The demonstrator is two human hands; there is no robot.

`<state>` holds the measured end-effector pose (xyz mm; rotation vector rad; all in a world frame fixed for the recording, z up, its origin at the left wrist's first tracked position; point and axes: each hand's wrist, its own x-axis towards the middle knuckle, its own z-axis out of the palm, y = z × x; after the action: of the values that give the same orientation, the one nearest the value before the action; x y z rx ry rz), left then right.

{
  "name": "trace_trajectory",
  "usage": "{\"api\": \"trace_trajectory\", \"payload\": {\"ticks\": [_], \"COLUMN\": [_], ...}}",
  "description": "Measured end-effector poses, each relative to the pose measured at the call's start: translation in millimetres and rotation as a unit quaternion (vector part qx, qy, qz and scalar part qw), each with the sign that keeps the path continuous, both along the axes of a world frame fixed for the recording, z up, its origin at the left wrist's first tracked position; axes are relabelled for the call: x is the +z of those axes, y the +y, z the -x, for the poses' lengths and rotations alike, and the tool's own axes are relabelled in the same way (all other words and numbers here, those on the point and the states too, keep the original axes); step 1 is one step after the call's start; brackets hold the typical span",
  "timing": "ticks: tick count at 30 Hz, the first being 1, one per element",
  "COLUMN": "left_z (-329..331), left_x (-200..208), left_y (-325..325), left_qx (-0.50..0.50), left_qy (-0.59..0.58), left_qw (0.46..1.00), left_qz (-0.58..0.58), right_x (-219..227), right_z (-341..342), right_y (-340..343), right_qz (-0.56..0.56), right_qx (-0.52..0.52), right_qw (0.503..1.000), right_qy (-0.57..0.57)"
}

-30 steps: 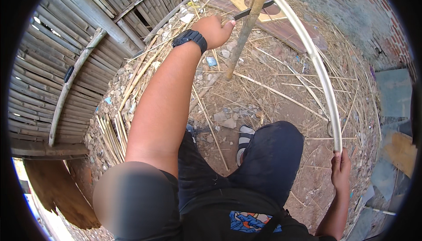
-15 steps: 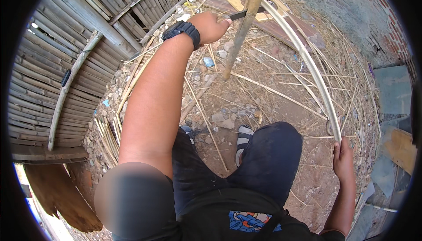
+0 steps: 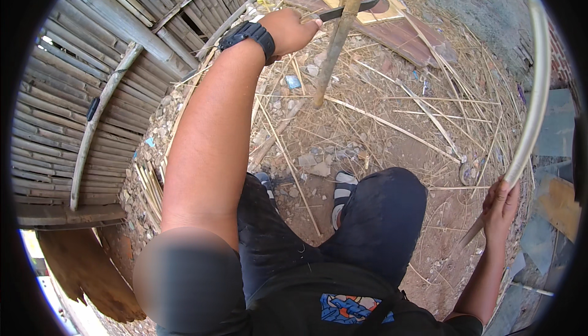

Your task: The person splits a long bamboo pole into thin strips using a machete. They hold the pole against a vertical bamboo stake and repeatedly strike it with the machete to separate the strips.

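My left hand (image 3: 293, 31), below a black wristwatch (image 3: 248, 39), is closed around the grip of a dark-bladed knife (image 3: 369, 4). The blade crosses an upright bamboo pole (image 3: 334, 60), whose upper part covers the blade's middle; whether it cuts into the pole I cannot tell. Over at the right, my right hand (image 3: 502, 204) grips a long, pale, bent bamboo strip (image 3: 534, 109). The strip rises from that hand in a curve toward the top right, apart from the pole, and a short end sticks out below the fingers.
Bamboo slats form a wall (image 3: 67, 109) on the left; a brick wall (image 3: 490, 30) stands at the far right. Thin bamboo sticks (image 3: 392, 126) and stones litter the ground. Beyond the pole lie a brown board (image 3: 422, 48) and a yellowish panel (image 3: 392, 12). Grey sheets (image 3: 554, 121) edge the right.
My right hand has shifted right and slightly up, swinging the bamboo strip away from the pole and knife to the right. The left hand with the knife has barely moved.
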<state>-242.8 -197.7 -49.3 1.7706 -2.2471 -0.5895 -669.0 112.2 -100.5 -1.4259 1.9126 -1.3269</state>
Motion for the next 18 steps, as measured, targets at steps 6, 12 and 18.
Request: {"api": "trace_trajectory", "payload": {"ticks": [6, 12, 18], "left_z": [6, 0, 5], "left_x": [0, -6, -7], "left_y": [-1, -3, 2], "left_qx": [-0.003, -0.007, 0.009], "left_qy": [-0.02, -0.026, -0.009], "left_qw": [1.0, 1.0, 1.0], "left_qz": [-0.012, 0.011, 0.01], "right_x": [-38, 21, 25], "right_z": [8, -7, 6], "right_y": [8, 5, -13], "right_qz": [-0.216, -0.115, 0.122], "right_qx": [0.069, -0.032, -0.034], "right_qw": [0.956, 0.993, 0.992], "right_qy": [0.187, -0.023, -0.021]}}
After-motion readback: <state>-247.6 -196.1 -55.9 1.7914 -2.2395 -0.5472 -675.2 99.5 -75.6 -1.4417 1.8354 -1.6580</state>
